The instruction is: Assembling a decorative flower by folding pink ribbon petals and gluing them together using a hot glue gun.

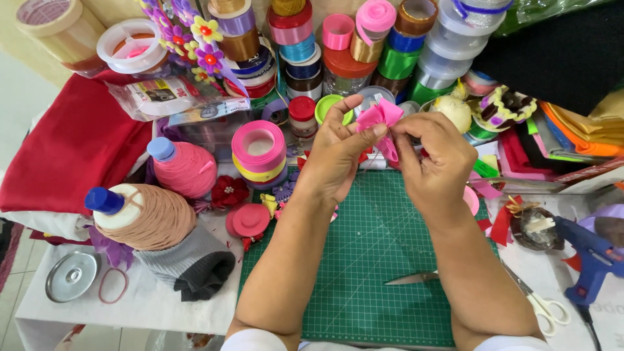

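Both hands, left hand [335,153] and right hand [435,156], pinch the pink ribbon flower [380,117] between them.

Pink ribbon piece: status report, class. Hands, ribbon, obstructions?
Left hand and right hand both pinching pink ribbon, raised over green mat. Scissors lie open on mat, below hands.

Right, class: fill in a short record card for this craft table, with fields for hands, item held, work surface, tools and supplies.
Left hand: pinches the pink ribbon flower
Right hand: fingers on the same flower, from the other side
Work surface: green cutting mat
Tools: scissors on the mat's right edge; blue glue gun further right
Supplies: ribbon spools at the back; thread cones on the left
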